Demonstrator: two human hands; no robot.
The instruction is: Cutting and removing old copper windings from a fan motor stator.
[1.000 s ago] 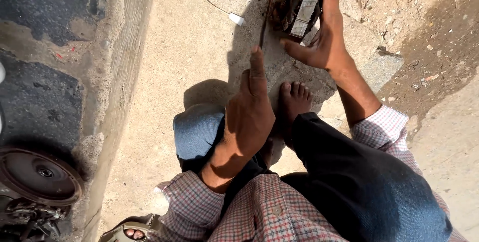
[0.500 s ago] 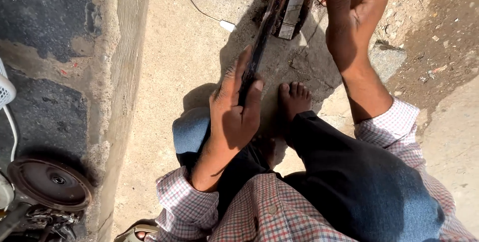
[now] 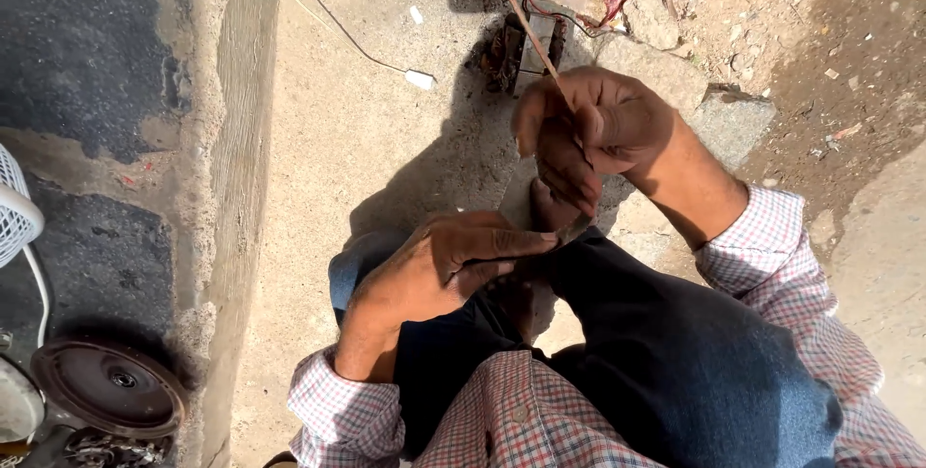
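Fingers of our right hand (image 3: pixel 593 135) are curled tight around a thin, stiff brown strip (image 3: pixel 526 24), which slants up over the rusty metal block (image 3: pixel 526 48) on the concrete. Our left hand (image 3: pixel 449 265) rests loosely closed on the knee; it seems empty, though we cannot tell for sure. Such a slim strip could bend or slide in the grip if pushed askew. Thin wires (image 3: pixel 338 24) trail nearby on gritty, sunlit ground.

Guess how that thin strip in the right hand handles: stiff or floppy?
Probably fairly stiff: the thin strip runs straight past the right hand without sagging. Likely light, since the fingers alone hold it. It looks slender, so it may flex or snap if pushed sideways.
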